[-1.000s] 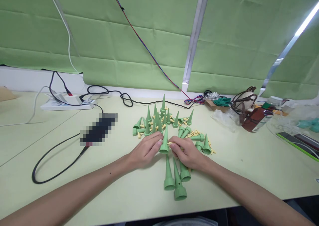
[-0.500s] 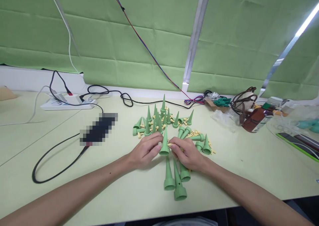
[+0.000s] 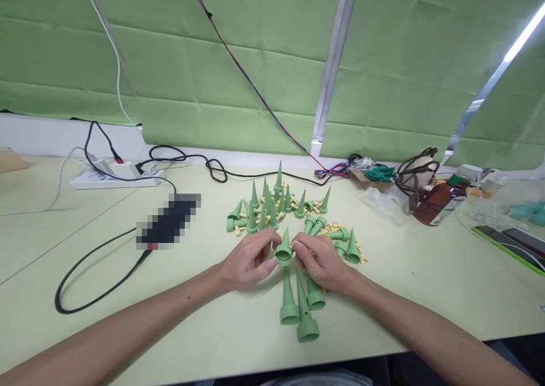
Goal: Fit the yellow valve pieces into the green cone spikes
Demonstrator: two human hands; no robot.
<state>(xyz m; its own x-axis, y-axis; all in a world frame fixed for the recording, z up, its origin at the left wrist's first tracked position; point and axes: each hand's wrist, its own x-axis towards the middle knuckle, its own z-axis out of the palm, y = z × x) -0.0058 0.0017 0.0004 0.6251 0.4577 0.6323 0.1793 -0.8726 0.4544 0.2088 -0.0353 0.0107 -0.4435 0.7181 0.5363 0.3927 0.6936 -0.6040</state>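
Observation:
A green plastic watering spike (image 3: 283, 255) is between my hands, its hollow base turned towards me and its tip pointing away. My left hand (image 3: 251, 259) curls at its left side, thumb and forefinger at the edge of the base. On the other side my right hand (image 3: 319, 258) pinches a small yellow valve, mostly hidden by the fingers, against the spike. Below my hands, several loose spikes (image 3: 307, 326) lie with their open bases towards me. Beyond them stands a cluster of upright spikes (image 3: 252, 218) with yellow valves among them.
More spikes and a heap of yellow valves (image 3: 336, 227) lie right of centre. A pixelated dark device (image 3: 168, 221) with a black cable is at left, near a white power strip (image 3: 119, 176). A brown bottle (image 3: 440, 204) and plastic bags (image 3: 385, 204) stand at right.
The spike in my hands has tilted, so its hollow base now faces me more. My left fingers have spread slightly around it; my right hand has barely moved.

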